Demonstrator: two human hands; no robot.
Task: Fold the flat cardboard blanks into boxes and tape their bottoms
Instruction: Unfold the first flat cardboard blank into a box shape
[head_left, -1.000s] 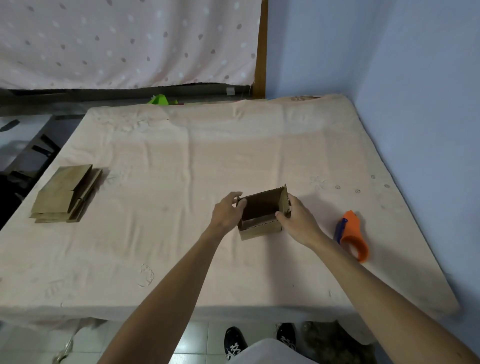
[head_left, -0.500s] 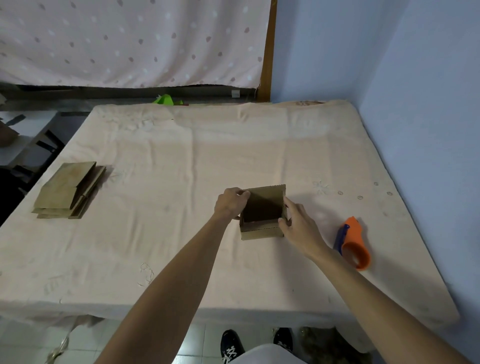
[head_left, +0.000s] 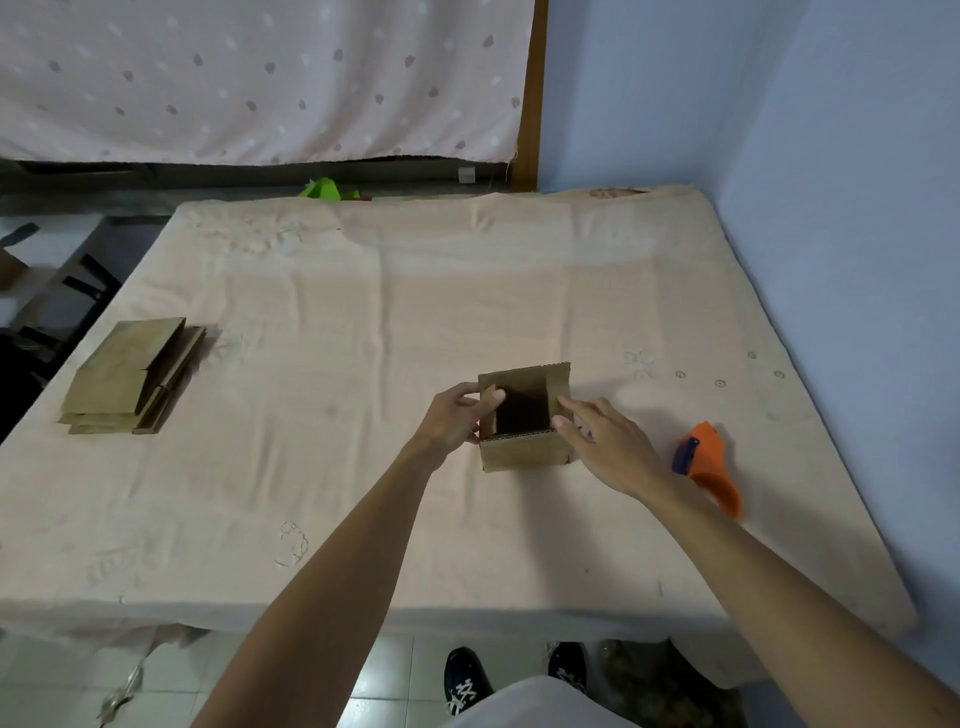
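Box (head_left: 522, 451) went from skewed to square, mouth up, centre frame; right hand (head_left: 608, 441) has eased off, fingers straight against its right wall. Looks ready for flaps and tape, though the bottom is hidden. Table (head_left: 363, 312) has free cloth all round, near edge well apart. Flat blanks (head_left: 130, 374) sit by the left edge. Left hand (head_left: 451, 415) pinches the box's left wall. Tape dispenser (head_left: 709, 462) is near, right.

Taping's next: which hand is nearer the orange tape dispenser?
Right. The right hand is just left of the tape dispenser, beside the box; the left hand grips the box's left wall, beyond it.
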